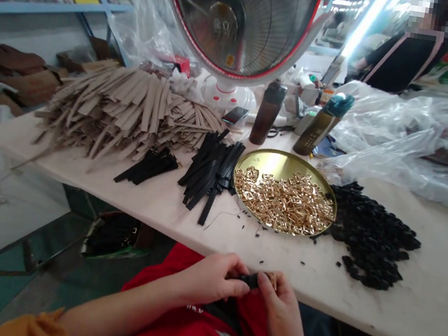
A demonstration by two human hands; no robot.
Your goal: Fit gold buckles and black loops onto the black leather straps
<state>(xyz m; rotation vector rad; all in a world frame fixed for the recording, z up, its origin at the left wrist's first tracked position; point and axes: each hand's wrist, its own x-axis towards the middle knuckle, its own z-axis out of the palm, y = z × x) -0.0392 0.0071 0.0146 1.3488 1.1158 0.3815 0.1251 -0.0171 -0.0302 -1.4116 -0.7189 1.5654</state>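
Observation:
My left hand [221, 277] and my right hand [279, 301] meet over my lap at the table's front edge. Both are closed on a short black strap [248, 279] stretched between their fingertips. A bit of gold-coloured metal [273, 280] shows at the right fingers, too small to make out fully. Beyond my hands, a round gold tray [278, 159] holds many gold buckles [286, 202]. To its left lie loose black straps [209, 171] and a smaller bundle of black straps [148, 165]. A heap of small black pieces [377, 236] spreads to its right.
A fan [241, 19] stands at the back, near two bottles [268, 113] and a phone [235, 115]. Beige strips [124, 102] are piled at the left. Clear plastic bags [417, 141] cover the back right. A person [404, 60] is farther behind.

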